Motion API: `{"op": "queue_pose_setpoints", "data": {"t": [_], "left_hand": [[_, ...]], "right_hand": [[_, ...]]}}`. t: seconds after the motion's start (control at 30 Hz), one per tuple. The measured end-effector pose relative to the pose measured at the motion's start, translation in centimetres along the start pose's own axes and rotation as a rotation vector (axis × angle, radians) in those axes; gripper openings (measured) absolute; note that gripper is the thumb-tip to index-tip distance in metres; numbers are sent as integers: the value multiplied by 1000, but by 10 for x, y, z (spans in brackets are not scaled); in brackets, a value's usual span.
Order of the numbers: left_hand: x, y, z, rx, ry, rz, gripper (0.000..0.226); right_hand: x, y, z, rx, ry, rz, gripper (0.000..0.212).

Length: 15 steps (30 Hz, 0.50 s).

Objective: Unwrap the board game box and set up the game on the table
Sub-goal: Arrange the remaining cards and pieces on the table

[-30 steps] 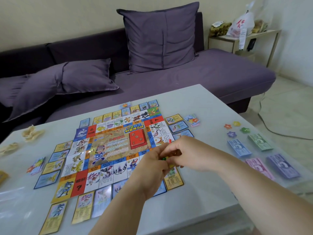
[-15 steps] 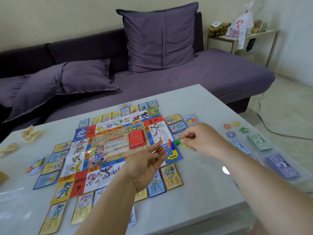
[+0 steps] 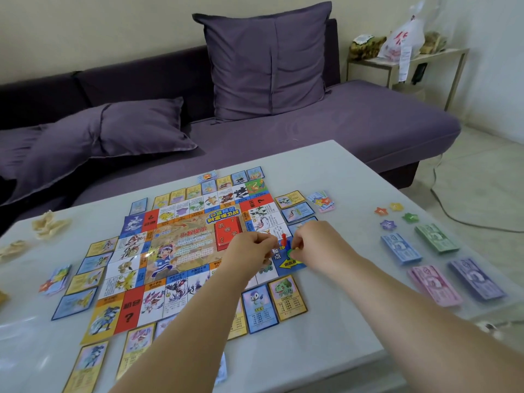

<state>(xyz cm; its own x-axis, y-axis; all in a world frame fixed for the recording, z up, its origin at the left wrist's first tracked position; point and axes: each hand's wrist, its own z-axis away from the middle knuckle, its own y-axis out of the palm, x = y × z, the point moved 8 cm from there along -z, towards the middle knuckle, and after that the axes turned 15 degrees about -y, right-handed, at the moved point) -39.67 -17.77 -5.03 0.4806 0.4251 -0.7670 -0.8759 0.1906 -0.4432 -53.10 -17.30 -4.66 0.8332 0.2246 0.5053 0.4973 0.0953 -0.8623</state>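
The colourful game board point(image 3: 181, 248) lies flat on the white table point(image 3: 326, 330), ringed by picture cards. A red card deck point(image 3: 226, 231) sits on its centre. Small pawns stand on the blue start corner point(image 3: 289, 263): a red pawn point(image 3: 283, 239) upright, a blue one beside it, and a green pawn point(image 3: 290, 253). My right hand point(image 3: 317, 245) pinches a small yellow piece just above the green pawn. To the left of the pawns my left hand point(image 3: 249, 256) hovers over the board with its fingers curled; what it holds is hidden.
Stacks of paper money point(image 3: 436, 265) in blue, green, pink and purple lie at the right, with star tokens point(image 3: 395, 215) behind them. Crumpled wrapping point(image 3: 49, 225) lies at the far left. A purple sofa point(image 3: 283, 131) with cushions stands behind the table.
My hands parted, then came back together over the blue start corner. Red, blue and green pawns now stand there. My left hand's fingers opened, then curled again.
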Motion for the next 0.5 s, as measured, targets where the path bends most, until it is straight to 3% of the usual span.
{"op": "queue_pose_setpoints", "data": {"t": [0.07, 0.13, 0.33, 0.5], "left_hand": [[1, 0, -1, 36, -28, 23, 8], [2, 1, -5, 24, -27, -54, 16], [-10, 1, -6, -158, 129, -368, 21], [-14, 6, -8, -208, 165, -465, 21]], "right_hand": [[1, 1, 0, -2, 6, -3, 20], [1, 1, 1, -6, 3, -14, 22], [3, 1, 3, -3, 9, -17, 21], [8, 1, 4, 9, -8, -30, 32]]}}
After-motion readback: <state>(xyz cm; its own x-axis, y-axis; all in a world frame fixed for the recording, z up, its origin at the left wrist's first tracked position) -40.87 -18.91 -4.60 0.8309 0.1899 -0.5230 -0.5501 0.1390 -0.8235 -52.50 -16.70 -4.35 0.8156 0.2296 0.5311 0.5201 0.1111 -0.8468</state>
